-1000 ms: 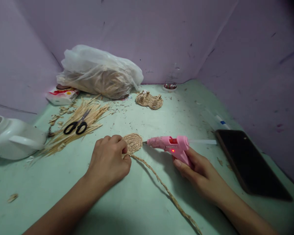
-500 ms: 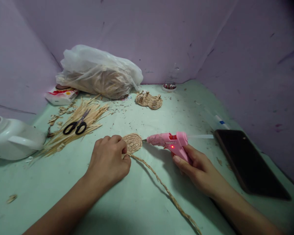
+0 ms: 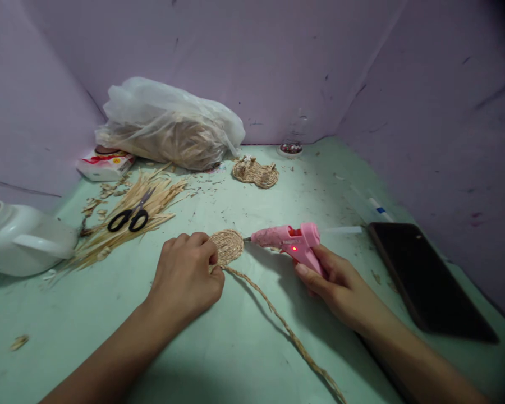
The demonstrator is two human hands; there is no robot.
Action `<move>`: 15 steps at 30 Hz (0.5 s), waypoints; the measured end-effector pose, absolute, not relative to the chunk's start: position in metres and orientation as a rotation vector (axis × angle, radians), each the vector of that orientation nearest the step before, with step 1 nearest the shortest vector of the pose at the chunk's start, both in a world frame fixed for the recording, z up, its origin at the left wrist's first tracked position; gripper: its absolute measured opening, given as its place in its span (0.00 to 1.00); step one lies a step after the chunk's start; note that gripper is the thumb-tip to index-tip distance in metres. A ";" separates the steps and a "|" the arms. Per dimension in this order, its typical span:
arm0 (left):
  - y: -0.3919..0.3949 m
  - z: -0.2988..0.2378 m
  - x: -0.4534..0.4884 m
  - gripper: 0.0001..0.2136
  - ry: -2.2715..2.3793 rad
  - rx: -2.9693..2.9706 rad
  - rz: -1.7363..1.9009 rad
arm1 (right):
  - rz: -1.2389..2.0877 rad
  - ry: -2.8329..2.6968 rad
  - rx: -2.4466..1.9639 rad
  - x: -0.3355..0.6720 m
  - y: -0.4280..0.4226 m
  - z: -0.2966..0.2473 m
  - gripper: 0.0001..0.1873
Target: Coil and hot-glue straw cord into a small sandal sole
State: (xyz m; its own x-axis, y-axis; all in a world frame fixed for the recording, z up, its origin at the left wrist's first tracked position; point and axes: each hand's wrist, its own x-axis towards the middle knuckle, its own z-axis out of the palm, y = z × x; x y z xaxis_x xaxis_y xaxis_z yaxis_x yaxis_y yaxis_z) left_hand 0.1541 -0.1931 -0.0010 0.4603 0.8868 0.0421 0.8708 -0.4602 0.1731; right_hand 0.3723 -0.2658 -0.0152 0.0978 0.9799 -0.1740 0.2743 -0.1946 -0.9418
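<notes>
My left hand (image 3: pixel 191 268) is closed on the left side of a coiled straw piece (image 3: pixel 228 246), an oval of braided fibre whose left part the fingers hide. From its lower edge, by my thumb, a loose twisted straw cord (image 3: pixel 292 335) trails down to the right. My right hand (image 3: pixel 340 286) grips the handle of a pink glue gun (image 3: pixel 284 238) with a red light lit on its side. The gun's nozzle is at the coil's right edge; whether it touches I cannot tell. A clear glue stick (image 3: pixel 343 230) sticks out of the gun's back.
Black-handled scissors (image 3: pixel 130 216) lie on dried straw (image 3: pixel 160 196) at the left, near a white jug-like container (image 3: pixel 29 241). Behind are a plastic bag (image 3: pixel 172 123), a finished-looking coiled straw piece (image 3: pixel 256 173) and a small dish of beads (image 3: pixel 290 149). A dark phone or tablet (image 3: pixel 429 280) lies right.
The glue gun has shifted very slightly left along the coil's edge, with its back end a little higher. My left hand and the coil have stayed in place.
</notes>
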 end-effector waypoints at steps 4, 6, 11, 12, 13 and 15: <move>-0.193 -0.001 0.154 0.05 1.565 2.571 0.187 | 1.111 -1.261 -1.620 0.374 -0.259 -0.012 0.11; -0.193 0.000 0.154 0.05 1.569 2.566 0.188 | 1.071 -1.235 -1.638 0.379 -0.251 -0.007 0.12; -0.194 0.001 0.153 0.05 1.558 2.565 0.173 | 0.997 -1.077 -1.745 0.408 -0.216 0.001 0.08; -0.194 0.001 0.153 0.05 1.558 2.566 0.175 | 0.966 -1.070 -1.776 0.415 -0.207 0.000 0.07; -0.194 0.000 0.153 0.05 1.559 2.565 0.179 | 0.937 -1.072 -1.794 0.422 -0.198 -0.003 0.06; -0.194 -0.001 0.153 0.05 1.560 2.562 0.185 | 0.879 -1.100 -1.807 0.436 -0.182 -0.011 0.08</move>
